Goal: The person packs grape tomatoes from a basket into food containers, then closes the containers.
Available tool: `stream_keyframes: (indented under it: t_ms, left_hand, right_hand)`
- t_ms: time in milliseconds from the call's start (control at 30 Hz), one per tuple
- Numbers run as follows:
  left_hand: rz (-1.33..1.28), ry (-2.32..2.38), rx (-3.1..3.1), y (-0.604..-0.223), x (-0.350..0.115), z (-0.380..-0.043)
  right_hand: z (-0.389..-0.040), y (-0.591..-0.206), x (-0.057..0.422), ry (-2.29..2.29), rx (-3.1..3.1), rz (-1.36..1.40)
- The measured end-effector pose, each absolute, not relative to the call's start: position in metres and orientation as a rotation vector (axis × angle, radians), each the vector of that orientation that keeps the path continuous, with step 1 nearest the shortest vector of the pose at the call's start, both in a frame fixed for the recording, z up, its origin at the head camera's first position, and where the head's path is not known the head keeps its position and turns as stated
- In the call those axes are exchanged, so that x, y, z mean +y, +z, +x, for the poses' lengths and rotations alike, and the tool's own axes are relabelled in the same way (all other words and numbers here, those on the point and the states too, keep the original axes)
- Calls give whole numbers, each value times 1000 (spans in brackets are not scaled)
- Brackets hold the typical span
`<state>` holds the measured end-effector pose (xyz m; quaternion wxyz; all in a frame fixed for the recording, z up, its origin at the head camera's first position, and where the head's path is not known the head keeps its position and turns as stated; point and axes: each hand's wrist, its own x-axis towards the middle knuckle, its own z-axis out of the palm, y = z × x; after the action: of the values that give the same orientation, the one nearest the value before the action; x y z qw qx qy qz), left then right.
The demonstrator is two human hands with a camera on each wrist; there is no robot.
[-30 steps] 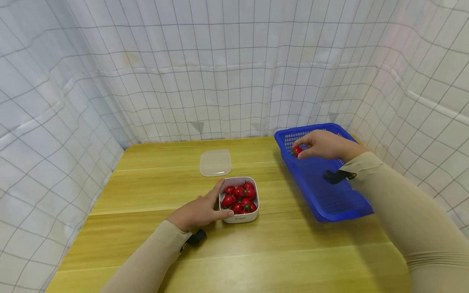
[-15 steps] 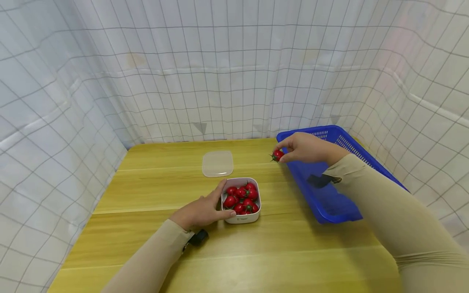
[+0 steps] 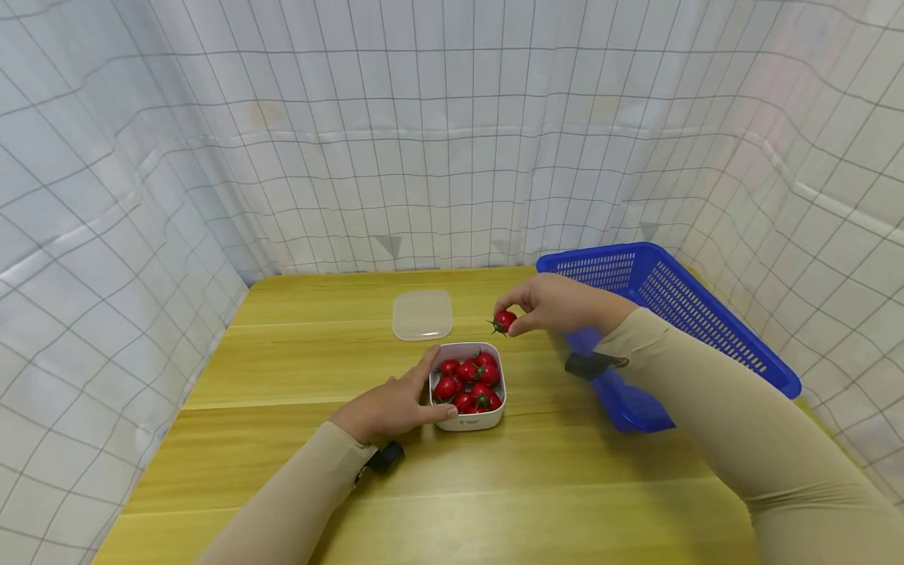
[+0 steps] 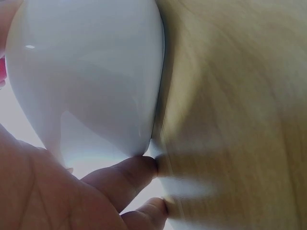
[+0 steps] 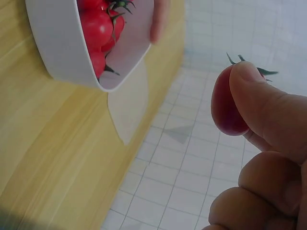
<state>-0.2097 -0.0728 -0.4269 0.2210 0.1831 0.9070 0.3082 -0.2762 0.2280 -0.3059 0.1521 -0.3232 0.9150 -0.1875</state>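
Between thumb and fingertips, my right hand [image 3: 554, 304] pinches a small red cherry tomato [image 3: 504, 321] by its side, green leaves at the stem end. It is held in the air, beyond and to the right of a white square container [image 3: 469, 424]. Several similar tomatoes [image 3: 468, 370] with green stems fill that container. Around its left side my left hand [image 3: 387, 406] holds it, thumb over the near rim and fingers along the far left. In the left wrist view, fingertips [image 4: 144, 165] meet the container's lower wall at the table.
A blue perforated basket [image 3: 639, 267] stands at the right of the wooden table [image 3: 297, 353], partly hidden by the right forearm. Behind the container lies a flat translucent lid [image 3: 422, 315]. White gridded curtains [image 3: 424, 157] hang along the back and sides.
My right hand has carried the tomato left from over the blue basket, across its edge and nearer to the container. The left hand keeps its hold on the container.
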Motion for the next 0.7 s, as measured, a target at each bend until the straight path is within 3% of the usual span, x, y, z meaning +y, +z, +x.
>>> stream_keyframes:
  t_ms: [700]
  left_hand:
    - [490,904,2480,-425,-73,-207]
  right_hand:
    - [-274,-321,208,-532,2556,-1008]
